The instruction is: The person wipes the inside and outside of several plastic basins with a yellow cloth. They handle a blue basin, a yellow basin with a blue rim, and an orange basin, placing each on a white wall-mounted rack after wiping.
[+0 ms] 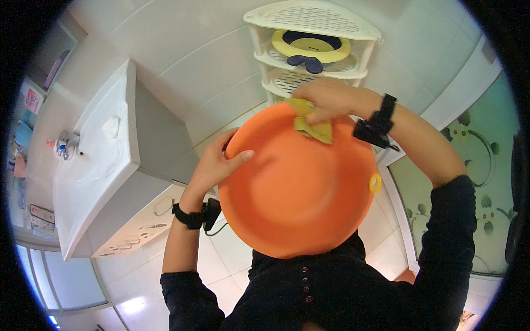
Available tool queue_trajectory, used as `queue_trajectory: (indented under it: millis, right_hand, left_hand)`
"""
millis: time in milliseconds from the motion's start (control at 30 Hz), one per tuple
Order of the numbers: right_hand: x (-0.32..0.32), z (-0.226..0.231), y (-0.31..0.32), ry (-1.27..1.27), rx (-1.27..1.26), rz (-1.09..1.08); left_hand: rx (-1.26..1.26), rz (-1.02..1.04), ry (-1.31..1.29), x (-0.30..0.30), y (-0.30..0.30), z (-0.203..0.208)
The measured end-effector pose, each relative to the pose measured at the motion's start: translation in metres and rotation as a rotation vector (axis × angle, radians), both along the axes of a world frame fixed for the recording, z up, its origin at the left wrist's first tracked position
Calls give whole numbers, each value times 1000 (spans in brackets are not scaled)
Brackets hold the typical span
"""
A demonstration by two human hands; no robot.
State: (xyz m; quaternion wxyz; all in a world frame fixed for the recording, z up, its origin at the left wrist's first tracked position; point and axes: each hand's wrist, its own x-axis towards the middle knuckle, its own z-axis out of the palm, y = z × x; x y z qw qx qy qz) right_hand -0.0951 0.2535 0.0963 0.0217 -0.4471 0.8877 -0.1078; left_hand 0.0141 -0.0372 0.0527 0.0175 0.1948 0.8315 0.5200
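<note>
An orange plastic basin (pixel 292 187) is held up in front of my body, its inside facing me. My left hand (pixel 218 161) grips the basin's left rim, thumb over the inner wall and fingers hidden behind it. At the far rim my right hand (pixel 331 102), slightly blurred, is closed on a yellow-green cloth (pixel 316 131). The cloth lies against the basin's upper inner wall and partly over the rim. A small yellow ring (pixel 375 182) hangs at the basin's right edge.
A white corner shelf (pixel 314 19) stands beyond the basin, with a yellow and dark-blue basin (pixel 311 47) on it. To the left is a white sink (pixel 105 138) with a metal faucet (pixel 66 144) above a grey cabinet (pixel 154 124). A patterned glass door (pixel 464 176) is at right.
</note>
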Motion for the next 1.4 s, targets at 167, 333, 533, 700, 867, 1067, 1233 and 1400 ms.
queue_trajectory:
  millis: [167, 333, 533, 700, 867, 1067, 1233, 1400]
  right_hand:
    - [8, -11, -84, 306, -111, 304]
    - [14, -24, -102, 223, -58, 218]
    - [13, -52, -10, -25, -23, -270]
    - [86, -75, 58, -376, -90, -669]
    - [144, -112, 83, -354, -407, -824]
    - [186, -137, 87, -477, -857, -844]
    - [227, -132, 65, -1133, -961, -906]
    - [130, -121, 89, -835, -892, -695]
  left_hand:
    - [-132, 46, -35, -2, 0, -1]
    - [119, 63, -184, 8, -11, -27]
    - [61, 149, -297, 21, -29, -45]
    - [100, 168, -222, 34, -32, -46]
    - [105, 168, -254, 35, -26, -43]
    - [142, 209, -213, 44, -25, -45]
    - [162, 291, -174, 49, -41, -46]
    - [308, 489, -208, 34, -48, -38]
